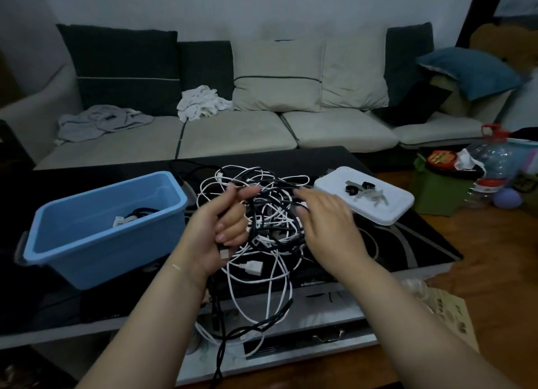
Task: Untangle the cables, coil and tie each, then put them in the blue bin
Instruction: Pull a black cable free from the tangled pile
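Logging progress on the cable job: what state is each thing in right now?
Cable tangle: still knotted, black and white mixed.
Blue bin: open, a few cables inside.
White lid: flat, ties lying on it.
Left hand: gripping black cable.
Right hand: open, over tangle.

Left hand (221, 228) grips black cable (263, 211); right hand (326, 222) open over tangle (262, 228).

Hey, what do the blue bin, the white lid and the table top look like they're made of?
Blue bin: looks like molded plastic, smooth matte walls with a rolled rim. White lid: probably plastic too, matte with a raised edge. Table top: seemingly glossy black glass, judging by its reflections.
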{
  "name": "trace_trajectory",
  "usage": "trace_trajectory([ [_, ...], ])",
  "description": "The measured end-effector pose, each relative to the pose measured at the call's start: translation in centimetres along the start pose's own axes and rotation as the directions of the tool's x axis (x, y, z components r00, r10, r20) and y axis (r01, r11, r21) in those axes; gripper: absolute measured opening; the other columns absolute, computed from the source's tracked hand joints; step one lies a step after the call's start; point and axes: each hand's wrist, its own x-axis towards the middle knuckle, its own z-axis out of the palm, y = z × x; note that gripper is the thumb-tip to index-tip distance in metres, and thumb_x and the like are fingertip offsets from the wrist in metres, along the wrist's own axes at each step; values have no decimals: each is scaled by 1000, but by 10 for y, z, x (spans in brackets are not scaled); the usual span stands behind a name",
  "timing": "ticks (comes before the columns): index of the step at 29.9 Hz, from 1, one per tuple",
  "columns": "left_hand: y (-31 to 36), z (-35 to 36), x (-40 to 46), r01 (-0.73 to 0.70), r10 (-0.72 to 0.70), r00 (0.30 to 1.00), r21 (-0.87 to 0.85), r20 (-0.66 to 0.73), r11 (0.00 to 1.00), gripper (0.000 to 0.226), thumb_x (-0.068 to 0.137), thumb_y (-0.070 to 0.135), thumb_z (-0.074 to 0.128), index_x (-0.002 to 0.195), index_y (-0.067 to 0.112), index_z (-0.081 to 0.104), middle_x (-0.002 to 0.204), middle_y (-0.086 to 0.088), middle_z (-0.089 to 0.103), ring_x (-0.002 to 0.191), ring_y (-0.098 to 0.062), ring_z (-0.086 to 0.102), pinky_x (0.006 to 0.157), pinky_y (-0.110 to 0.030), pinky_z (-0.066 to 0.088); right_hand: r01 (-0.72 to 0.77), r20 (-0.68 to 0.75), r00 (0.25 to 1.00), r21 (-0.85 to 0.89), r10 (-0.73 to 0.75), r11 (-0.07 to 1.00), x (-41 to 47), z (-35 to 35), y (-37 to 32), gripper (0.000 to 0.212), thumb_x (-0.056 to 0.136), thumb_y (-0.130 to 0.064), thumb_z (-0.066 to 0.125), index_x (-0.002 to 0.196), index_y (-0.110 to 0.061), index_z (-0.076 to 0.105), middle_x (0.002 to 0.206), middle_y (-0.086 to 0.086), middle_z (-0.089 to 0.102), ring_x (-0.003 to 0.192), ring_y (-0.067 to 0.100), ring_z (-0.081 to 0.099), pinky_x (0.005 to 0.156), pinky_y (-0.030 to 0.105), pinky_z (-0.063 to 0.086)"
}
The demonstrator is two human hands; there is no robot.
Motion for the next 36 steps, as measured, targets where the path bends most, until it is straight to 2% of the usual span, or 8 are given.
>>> trace_trajectory([
  [3,-9,11,0,52,-55,998,50,45,997,41,93,33,41,85,8,73,34,9,23,25,-1,20,33,-15,11,-74,61,997,537,49,840,-5,0,-18,48,97,-53,31,135,-27,47,121,-6,64,114,9,56,99,31,41],
  [8,-13,16,-3,119,-107,983,-70,151,990,43,94,33,39,83,8,72,33,8,24,26,-3,17,31,-17,13,-133,99,991,665,90,735,0,11,-12,17,100,-24,45,89,-34,53,58,-19,56,53,0,49,59,26,39],
  [14,-20,16,-2,261,-187,904,-149,385,954,53,97,38,36,128,1,58,42,7,21,34,-6,18,35,-17,21,-194,217,972,539,87,820,3,16,-8,31,100,-33,44,73,-44,55,53,-17,50,51,1,42,58,27,34],
  [20,-19,33,0,-19,35,990,-114,138,993,48,95,32,35,129,2,50,67,6,64,32,-1,28,35,-12,22,-154,462,887,278,8,948,-6,9,-20,26,94,-30,50,118,-37,45,77,-7,68,73,14,61,67,31,49],
  [23,-13,34,1,-175,175,984,0,9,984,42,98,23,39,131,-2,43,59,6,48,44,-5,43,42,-16,40,-31,529,847,130,-43,991,-14,5,-31,33,93,-32,53,124,-30,42,78,-10,72,82,13,63,65,27,43],
  [30,-18,25,1,-230,262,965,468,-3,853,42,105,15,30,70,1,48,81,4,68,100,-28,69,92,-46,54,72,535,839,63,-94,995,-17,0,-36,39,93,-34,52,130,-27,41,105,6,68,102,28,61,79,35,49],
  [32,-22,24,2,-242,274,962,528,18,814,34,106,15,29,95,-3,56,89,1,73,103,-28,68,90,-39,55,93,554,825,61,-111,994,-17,-2,-34,46,94,-32,50,138,-32,35,105,7,67,100,28,61,78,35,50],
  [36,-26,29,1,-256,295,955,617,41,744,46,105,18,27,149,13,14,112,4,69,102,-17,69,87,-34,56,16,659,747,116,-89,993,-16,-6,-31,51,94,-25,48,139,-37,27,85,1,72,71,14,63,67,29,51],
])
